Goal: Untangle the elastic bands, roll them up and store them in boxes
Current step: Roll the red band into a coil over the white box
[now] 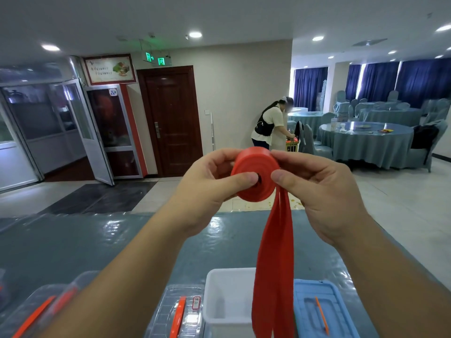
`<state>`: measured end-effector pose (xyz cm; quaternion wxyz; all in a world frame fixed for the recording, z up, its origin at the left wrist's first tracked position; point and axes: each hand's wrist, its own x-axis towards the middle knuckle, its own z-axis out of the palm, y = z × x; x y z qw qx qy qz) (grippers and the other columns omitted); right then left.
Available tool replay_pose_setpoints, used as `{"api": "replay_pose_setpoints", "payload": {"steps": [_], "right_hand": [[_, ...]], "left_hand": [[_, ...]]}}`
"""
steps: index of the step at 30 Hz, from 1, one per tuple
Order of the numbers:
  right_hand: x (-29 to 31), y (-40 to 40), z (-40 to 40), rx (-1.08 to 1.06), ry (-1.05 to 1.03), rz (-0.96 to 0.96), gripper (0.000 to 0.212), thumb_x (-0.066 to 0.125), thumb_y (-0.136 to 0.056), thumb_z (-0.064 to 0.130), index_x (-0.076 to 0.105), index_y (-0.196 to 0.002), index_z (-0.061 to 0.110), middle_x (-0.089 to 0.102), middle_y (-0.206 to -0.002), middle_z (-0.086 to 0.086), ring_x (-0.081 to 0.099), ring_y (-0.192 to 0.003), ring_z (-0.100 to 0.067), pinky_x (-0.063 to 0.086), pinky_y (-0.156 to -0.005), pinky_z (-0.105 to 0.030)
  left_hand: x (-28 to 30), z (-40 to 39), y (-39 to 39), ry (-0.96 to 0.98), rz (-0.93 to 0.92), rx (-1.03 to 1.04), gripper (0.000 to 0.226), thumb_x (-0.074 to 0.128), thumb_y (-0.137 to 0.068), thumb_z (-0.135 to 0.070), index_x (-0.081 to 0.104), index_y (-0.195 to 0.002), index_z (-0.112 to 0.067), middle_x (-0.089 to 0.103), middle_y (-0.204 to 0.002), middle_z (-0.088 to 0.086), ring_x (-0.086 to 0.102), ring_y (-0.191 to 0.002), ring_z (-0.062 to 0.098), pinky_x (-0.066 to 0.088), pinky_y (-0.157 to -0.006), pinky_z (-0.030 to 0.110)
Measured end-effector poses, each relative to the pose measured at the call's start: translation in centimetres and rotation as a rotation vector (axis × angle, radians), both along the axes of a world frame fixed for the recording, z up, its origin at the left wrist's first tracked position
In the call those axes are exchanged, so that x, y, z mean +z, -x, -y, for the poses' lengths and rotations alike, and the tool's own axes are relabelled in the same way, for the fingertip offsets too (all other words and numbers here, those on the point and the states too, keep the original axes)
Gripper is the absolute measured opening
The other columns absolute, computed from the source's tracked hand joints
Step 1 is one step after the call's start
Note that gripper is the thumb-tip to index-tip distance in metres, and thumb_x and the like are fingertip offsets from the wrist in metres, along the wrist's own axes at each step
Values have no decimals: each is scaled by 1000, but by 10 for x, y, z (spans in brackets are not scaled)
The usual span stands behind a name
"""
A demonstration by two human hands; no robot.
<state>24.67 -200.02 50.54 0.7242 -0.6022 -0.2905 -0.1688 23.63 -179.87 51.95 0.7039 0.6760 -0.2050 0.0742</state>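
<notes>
Red band (256, 174) half-rolled in both hands, tail hanging — white box (227, 298) below

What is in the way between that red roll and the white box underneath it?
Nothing visible. Both hands, left hand and right hand, hold the red roll in the air; only its own loose tail hangs in front of the open white box.
</notes>
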Motion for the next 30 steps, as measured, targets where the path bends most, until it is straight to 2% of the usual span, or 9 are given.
{"api": "replay_pose_setpoints", "payload": {"steps": [5, 9, 11, 16, 19, 22, 23, 27, 30], "right_hand": [[-3, -1, 1, -42, 129, -8, 40, 81, -69, 22, 79, -108, 21, 82, -100, 0, 79, -95, -17, 62, -89, -29], [-5, -1, -1, 19, -5, -11, 38, 80, -69, 18, 77, -108, 20, 82, -103, -3, 78, -97, -18, 60, -90, -27], [-6, -1, 0, 28, 5, -8, 38, 78, -70, 16, 77, -107, 21, 82, -102, -1, 78, -97, -16, 60, -88, -25], [-4, -3, 2, -33, 164, 31, 39, 80, -72, 23, 77, -110, 29, 81, -105, 5, 78, -100, -15, 61, -92, -30], [-5, -4, -2, -13, 35, 35, 38, 80, -71, 21, 77, -108, 25, 82, -104, 2, 78, -99, -16, 60, -92, -27], [-2, -5, 0, 0, 21, 26, 37, 78, -72, 18, 77, -108, 24, 82, -104, 2, 78, -99, -15, 59, -90, -25], [-1, -5, 2, 2, 42, 20, 36, 78, -73, 17, 77, -108, 24, 82, -103, 3, 78, -98, -14, 59, -89, -24], [0, -4, 3, -26, 162, 33, 31, 79, -76, 13, 78, -105, 25, 82, -99, 5, 78, -95, -14, 61, -88, -24], [-2, -6, 2, -18, 41, 26, 35, 79, -72, 18, 77, -107, 22, 82, -101, 1, 78, -97, -15, 60, -90, -26]], "left_hand": [[12, -9, -1, -385, 38, 20, 43, 83, -83, -7, 70, -124, -17, 78, -111, 6, 76, -104, 23, 61, -95, 38], [8, -3, 1, -65, -39, -21, 48, 79, -75, -9, 69, -121, -7, 78, -104, 10, 75, -97, 25, 63, -89, 34], [2, 0, 0, 6, -77, -18, 45, 77, -77, -5, 67, -121, -4, 77, -102, 11, 74, -96, 25, 63, -91, 35], [10, -7, -4, -262, -22, 8, 38, 78, -84, 0, 71, -120, -7, 78, -105, 13, 75, -95, 21, 61, -85, 29], [10, -6, -3, -103, -7, 3, 45, 80, -75, -8, 71, -119, -6, 78, -101, 11, 74, -97, 25, 62, -91, 35], [2, 2, -4, 62, -61, -36, 45, 78, -74, -4, 70, -118, -5, 77, -101, 10, 74, -96, 25, 62, -93, 37], [0, 2, -4, 29, -56, -19, 44, 78, -76, -1, 70, -119, -7, 77, -102, 9, 73, -96, 24, 62, -93, 37], [12, -7, -6, -373, 44, 57, 41, 84, -82, -4, 71, -118, -15, 79, -106, 6, 76, -99, 22, 61, -92, 35], [14, -6, -5, -207, 24, 44, 44, 84, -77, -5, 70, -119, -8, 79, -104, 11, 76, -97, 23, 62, -91, 32]]}}
